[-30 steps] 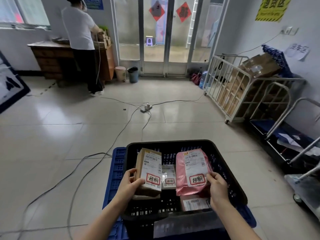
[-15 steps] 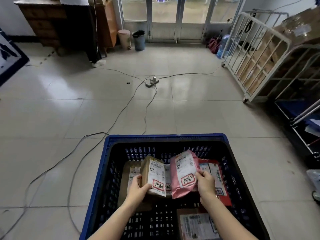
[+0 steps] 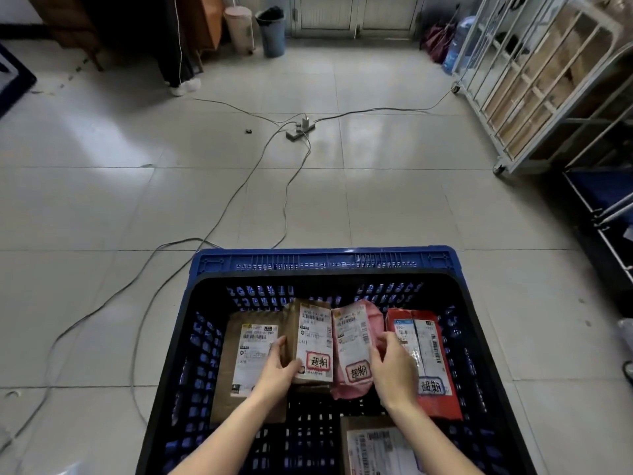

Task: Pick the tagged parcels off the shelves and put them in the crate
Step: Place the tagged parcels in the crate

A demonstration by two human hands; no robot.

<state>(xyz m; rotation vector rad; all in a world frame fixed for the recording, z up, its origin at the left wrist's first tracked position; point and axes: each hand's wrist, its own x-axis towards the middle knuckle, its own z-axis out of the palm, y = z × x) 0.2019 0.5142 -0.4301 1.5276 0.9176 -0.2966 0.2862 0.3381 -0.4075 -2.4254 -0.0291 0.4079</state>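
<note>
A black crate (image 3: 476, 323) nests in a blue one (image 3: 325, 260) on the floor below me. Inside it my left hand (image 3: 279, 370) grips a small brown box (image 3: 313, 341) with a red-stamped tag. My right hand (image 3: 394, 366) holds a pink mailer bag (image 3: 352, 341), also tagged, low in the crate. Beside them lie a flat brown parcel (image 3: 251, 358) on the left and a red tagged parcel (image 3: 428, 358) on the right. Another labelled box (image 3: 375, 447) sits at the near edge.
Cables (image 3: 219, 221) and a power strip (image 3: 299, 130) trail across the tiled floor ahead. A white roll cage (image 3: 534, 80) with cardboard boxes stands at the right, a metal trolley (image 3: 603, 214) nearer. Two bins (image 3: 272, 30) and a person's legs (image 3: 178, 63) are at the far wall.
Both hands have lowered the brown box and the pink bag from above the rim down into the crate. My view has tilted downward toward the crate.
</note>
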